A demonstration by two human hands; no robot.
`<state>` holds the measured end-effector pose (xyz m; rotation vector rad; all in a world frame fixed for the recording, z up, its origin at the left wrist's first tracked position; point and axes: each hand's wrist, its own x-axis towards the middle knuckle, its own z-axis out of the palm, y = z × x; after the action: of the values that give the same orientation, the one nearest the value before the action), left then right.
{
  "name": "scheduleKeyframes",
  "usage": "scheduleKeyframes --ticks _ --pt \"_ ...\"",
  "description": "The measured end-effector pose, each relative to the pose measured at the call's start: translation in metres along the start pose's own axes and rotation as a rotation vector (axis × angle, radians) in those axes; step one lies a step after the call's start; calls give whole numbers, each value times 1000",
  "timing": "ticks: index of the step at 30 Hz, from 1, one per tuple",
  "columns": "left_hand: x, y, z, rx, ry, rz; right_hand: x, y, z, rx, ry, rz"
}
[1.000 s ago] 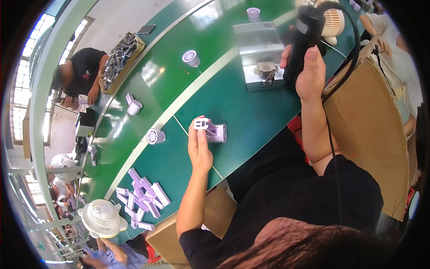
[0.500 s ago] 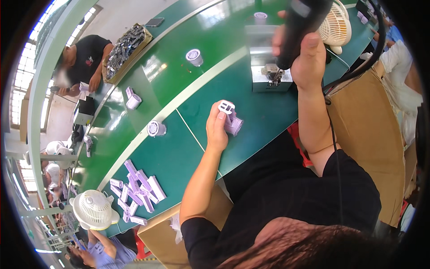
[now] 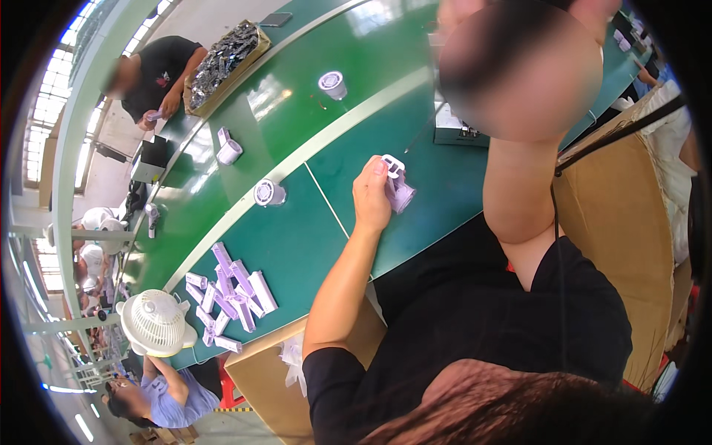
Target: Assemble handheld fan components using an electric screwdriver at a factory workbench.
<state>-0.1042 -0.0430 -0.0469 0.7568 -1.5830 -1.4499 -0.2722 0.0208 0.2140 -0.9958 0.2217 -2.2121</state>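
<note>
**While my left hand has the lilac housing gripped, right hand crowds the lens**

Left hand [image 3: 372, 196] is closed on the lilac housing [image 3: 401, 194], thumb by its white slotted end. Housing sits over the green table [image 3: 311, 237], around the middle of my view — can't tell if it touches the surface. Right hand [image 3: 526, 89] is up close at the top right and holds a dark tool [image 3: 512, 30]; heavy blur there, so I can't read finger placement. A thin rod [image 3: 423, 133] slants down-left beside that blur, tip near the housing, no contact that I can see.

On the near side: loose pile of lilac pieces [image 3: 231, 299], white fan [image 3: 156, 322] just beside it. Round lilac-and-white part [image 3: 269, 193] sits at the pale strip [image 3: 371, 111] — another round one [image 3: 332, 85] stands beyond it. Metal box [image 3: 454, 132] is partly hidden behind the right hand. Across from me, a co-worker in a dark shirt [image 3: 159, 74], next to a carton of shiny parts [image 3: 226, 67].
</note>
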Motion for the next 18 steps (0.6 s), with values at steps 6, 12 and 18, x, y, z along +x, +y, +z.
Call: scheduleKeyframes --ticks 6,12,18 --pt "-2 7 4 -17 1 -25 27 33 -8 13 -550 -158" --pt "-3 5 -2 -47 -10 -13 -8 38 0 -278 -163 298" --pt "-4 9 -7 -138 -84 24 -31 73 -24 -225 -269 244"
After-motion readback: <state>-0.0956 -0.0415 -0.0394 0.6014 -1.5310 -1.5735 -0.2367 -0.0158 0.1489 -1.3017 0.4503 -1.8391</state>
